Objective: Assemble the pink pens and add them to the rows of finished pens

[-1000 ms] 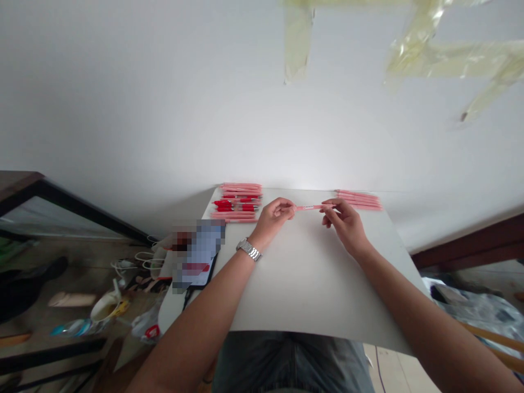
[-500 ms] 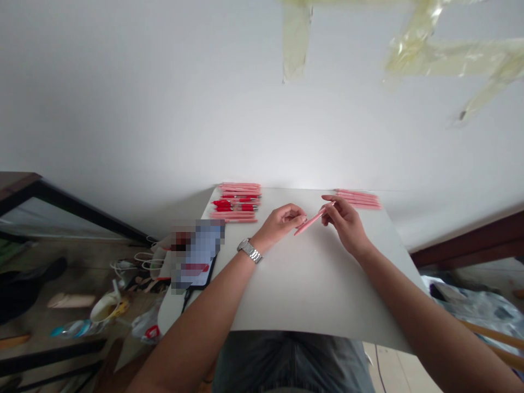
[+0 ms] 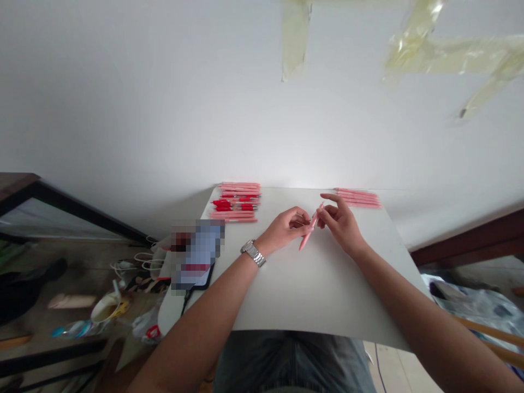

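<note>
A pink pen (image 3: 303, 242) slants above the middle of the white table (image 3: 319, 295), its lower end pointing toward me. My left hand (image 3: 286, 229), with a metal watch on the wrist, pinches the pen around its middle. Higher up the barrel, my right hand (image 3: 341, 225) holds it between thumb and fingers, the index finger stretched out. Beyond the right hand lies a row of pink pens (image 3: 358, 198). At the back left are more pink pens (image 3: 241, 187) and several red pens (image 3: 235, 207), with another pink group (image 3: 233, 216) nearest to me.
A phone (image 3: 200, 256), blurred by pixels, lies at the table's left edge with a black cable. The wall (image 3: 204, 109) stands directly behind the table. A cup (image 3: 105, 308) and a bottle (image 3: 73, 329) are on the floor at left; plastic bags (image 3: 483, 305) are at right.
The pen has turned steeper, its lower end now nearer to me. Both hands have come closer together on it, the left moving slightly right.
</note>
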Demonstrator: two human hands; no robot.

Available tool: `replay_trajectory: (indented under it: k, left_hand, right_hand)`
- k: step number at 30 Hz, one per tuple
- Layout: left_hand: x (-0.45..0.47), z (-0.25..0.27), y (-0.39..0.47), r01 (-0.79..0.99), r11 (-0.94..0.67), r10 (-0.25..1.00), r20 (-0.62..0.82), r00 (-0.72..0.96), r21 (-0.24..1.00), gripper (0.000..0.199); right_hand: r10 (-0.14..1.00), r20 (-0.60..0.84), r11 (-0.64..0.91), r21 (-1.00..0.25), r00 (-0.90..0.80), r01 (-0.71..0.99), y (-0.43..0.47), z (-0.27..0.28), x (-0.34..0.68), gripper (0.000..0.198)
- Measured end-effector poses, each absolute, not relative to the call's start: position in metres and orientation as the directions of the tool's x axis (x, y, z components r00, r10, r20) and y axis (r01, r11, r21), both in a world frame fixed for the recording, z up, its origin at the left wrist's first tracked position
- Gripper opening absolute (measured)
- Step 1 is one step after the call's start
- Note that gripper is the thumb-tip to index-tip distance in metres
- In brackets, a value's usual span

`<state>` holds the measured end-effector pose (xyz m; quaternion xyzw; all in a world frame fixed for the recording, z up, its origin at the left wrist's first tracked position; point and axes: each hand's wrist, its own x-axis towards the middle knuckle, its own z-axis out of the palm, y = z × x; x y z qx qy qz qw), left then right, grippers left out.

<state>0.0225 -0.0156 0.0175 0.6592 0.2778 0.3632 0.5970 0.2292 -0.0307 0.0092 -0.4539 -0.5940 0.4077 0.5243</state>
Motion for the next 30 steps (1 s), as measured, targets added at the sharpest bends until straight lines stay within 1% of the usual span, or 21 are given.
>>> replay_trajectory:
  k: [3, 7, 14, 20, 26, 30]
  left_hand:
    - [0.0235, 0.0110, -0.0137, -0.057, -0.141, 0.818, 0.149, 0.555, 0.988, 0.030]
    - [0.0240, 0.0067, -0.0130, -0.065, -0.132, 0.821, 0.146, 0.551, 0.989, 0.030]
    - [0.0236, 0.0057, -0.0121, -0.048, -0.137, 0.806, 0.140, 0.575, 0.989, 0.028]
    - [0.0235, 0.0067, -0.0123, -0.038, -0.136, 0.806, 0.132, 0.577, 0.990, 0.030]
    - [0.0240, 0.0063, -0.0116, -0.049, -0.101, 0.819, 0.111, 0.563, 0.994, 0.033]
    - [0.0236, 0.0053, -0.0114, -0.056, -0.074, 0.814, 0.093, 0.573, 0.996, 0.034]
  right_hand:
    - [0.966, 0.255, 0.258, -0.961, -0.046, 0.100, -0.0301, 0.0076, 0.2278, 0.053]
    - [0.968, 0.245, 0.250, -0.963, -0.061, 0.100, -0.0302, 0.0063, 0.2263, 0.055]
    - [0.968, 0.245, 0.251, -0.961, -0.057, 0.121, -0.0294, 0.0056, 0.2252, 0.049]
    - [0.963, 0.261, 0.268, -0.952, -0.063, 0.149, -0.0300, 0.0070, 0.2247, 0.042]
    - [0.967, 0.248, 0.253, -0.961, -0.053, 0.113, -0.0286, 0.0062, 0.2251, 0.046]
    - [0.968, 0.251, 0.251, -0.965, -0.017, 0.079, -0.0267, 0.0020, 0.2276, 0.047]
